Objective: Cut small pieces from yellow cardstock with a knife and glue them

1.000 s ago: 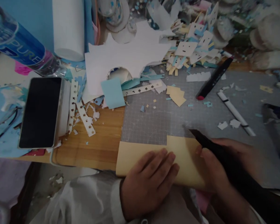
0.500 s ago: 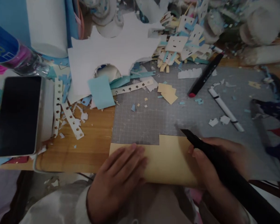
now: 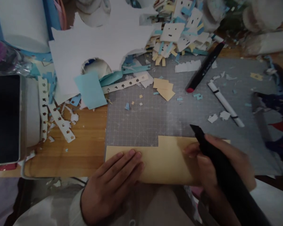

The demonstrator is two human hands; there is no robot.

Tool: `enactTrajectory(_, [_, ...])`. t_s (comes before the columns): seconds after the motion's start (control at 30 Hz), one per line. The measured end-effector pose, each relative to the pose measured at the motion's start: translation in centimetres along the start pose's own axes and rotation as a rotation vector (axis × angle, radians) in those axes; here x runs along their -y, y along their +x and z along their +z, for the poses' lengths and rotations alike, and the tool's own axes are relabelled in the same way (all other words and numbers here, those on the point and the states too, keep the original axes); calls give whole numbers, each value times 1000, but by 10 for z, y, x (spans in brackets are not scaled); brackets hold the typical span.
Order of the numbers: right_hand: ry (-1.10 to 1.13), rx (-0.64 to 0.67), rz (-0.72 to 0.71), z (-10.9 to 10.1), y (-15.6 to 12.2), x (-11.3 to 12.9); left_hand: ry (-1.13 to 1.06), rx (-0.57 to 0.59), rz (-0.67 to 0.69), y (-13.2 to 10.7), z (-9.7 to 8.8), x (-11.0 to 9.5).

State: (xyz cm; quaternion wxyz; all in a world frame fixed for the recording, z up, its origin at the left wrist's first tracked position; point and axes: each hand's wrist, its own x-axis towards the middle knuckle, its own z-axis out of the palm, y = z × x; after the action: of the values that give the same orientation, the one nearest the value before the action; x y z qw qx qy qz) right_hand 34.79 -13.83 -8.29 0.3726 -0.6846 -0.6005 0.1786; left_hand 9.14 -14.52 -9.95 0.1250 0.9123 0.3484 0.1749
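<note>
A sheet of yellow paper with a stepped upper edge lies along the front of the grey cutting mat. My left hand rests flat on the sheet's left part, fingers stretched out. In my right hand is a black craft knife, its dark blade pointing up and left, just past the sheet's upper edge. Whether the blade touches the mat I cannot tell. Some of the right fingers are hidden behind the knife's handle.
Small yellow paper pieces, a black marker and a white pen lie on the mat. Behind are a white cut-out sheet and a heap of paper figures. A phone sits at the left.
The view has shifted, so the things on the table appear further left. My right hand and the knife have moved slightly right and the blade is a bit higher. My left hand stays on the paper.
</note>
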Motion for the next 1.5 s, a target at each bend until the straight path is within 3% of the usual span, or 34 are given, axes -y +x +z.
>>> enactTrajectory(0.2, [41, 234, -266, 0, 8, -1, -2, 8, -8, 0, 0, 1])
enactTrajectory(0.53, [-120, 283, -460, 1, 1, -16, -19, -18, -21, 1, 1, 2])
enactTrajectory(1.33, [-112, 299, -462, 6, 6, -13, -25, -4, -33, 3, -2, 4])
enactTrajectory(1.5, [-134, 301, -472, 8, 11, -15, -13, -47, -41, 5, -2, 2])
